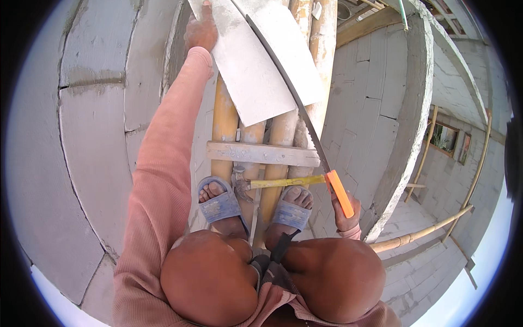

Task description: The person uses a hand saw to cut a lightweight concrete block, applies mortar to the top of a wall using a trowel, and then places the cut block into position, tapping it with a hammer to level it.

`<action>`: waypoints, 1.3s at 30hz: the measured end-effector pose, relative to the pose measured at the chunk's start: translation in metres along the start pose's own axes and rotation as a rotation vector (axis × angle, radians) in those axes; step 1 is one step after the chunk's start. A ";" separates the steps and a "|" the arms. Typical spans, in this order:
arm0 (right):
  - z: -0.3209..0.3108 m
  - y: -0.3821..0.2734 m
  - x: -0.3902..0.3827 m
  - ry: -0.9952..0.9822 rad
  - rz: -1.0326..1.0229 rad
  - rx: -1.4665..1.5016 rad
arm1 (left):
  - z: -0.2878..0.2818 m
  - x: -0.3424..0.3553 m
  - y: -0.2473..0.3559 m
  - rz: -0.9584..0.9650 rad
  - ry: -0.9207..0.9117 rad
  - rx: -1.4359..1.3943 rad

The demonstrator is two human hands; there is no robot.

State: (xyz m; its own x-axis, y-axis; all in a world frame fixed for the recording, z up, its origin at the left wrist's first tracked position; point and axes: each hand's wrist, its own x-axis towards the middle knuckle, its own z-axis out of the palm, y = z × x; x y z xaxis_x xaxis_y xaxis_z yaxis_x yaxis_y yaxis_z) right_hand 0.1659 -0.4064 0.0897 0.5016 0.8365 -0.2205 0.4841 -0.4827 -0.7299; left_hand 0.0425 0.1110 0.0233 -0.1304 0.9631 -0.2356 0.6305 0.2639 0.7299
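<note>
My right hand (346,213) is closed round the orange handle of a handsaw (280,71). The saw's long dark toothed blade runs up and away to the left, across a pale lightweight concrete block (253,90). At the far left edge of this block, my left hand (201,31) grips its side, one finger stretched along the top. The block rests on bamboo poles (222,109). Just below it, a claw hammer with a yellow handle (286,182) lies across the poles by my sandalled feet, its head near the left sandal (220,207).
I squat on a narrow bamboo platform with a wooden crosspiece (261,153). A grey block wall (95,125) rises close on the left. To the right stands another block wall with a rough edge (406,125); beyond it are bamboo poles (430,231) and a window opening (444,137).
</note>
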 end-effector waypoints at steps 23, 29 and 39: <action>0.030 -0.030 0.089 -0.097 -0.079 0.046 | -0.007 0.022 -0.003 -0.019 -0.131 -0.058; -0.014 -0.011 0.035 -0.041 0.010 0.129 | 0.010 0.007 0.006 0.011 -0.020 -0.005; 0.012 -0.021 0.056 -0.002 -0.026 0.144 | -0.008 0.022 0.005 0.047 -0.055 0.021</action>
State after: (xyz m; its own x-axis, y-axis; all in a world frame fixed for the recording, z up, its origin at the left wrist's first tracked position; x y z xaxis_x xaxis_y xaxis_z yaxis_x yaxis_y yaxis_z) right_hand 0.1747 -0.3463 0.0848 0.4886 0.8489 -0.2014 0.3893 -0.4187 -0.8204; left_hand 0.0361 0.1337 0.0270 -0.0585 0.9698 -0.2366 0.6506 0.2168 0.7278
